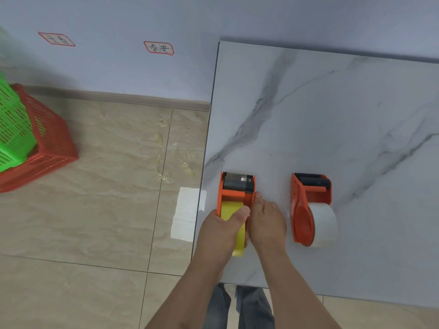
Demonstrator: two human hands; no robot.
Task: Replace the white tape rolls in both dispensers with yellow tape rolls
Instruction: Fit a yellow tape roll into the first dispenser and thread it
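Note:
Two orange tape dispensers lie on a white marble table [332,110]. The left dispenser [234,194] sits near the table's left edge and holds a yellow tape roll [231,207]. My left hand [223,230] grips that roll and the dispenser's left side, thumb on top of the roll. My right hand [267,222] presses against the dispenser's right side, fingers closed on it. The right dispenser [308,205] stands apart, untouched, with a white tape roll [324,224] in it.
A red basket [51,148] with a green basket [13,129] inside it stands on the tiled floor at the far left. Crumpled tape scraps [166,160] and a white patch [187,212] lie on the floor beside the table's left edge.

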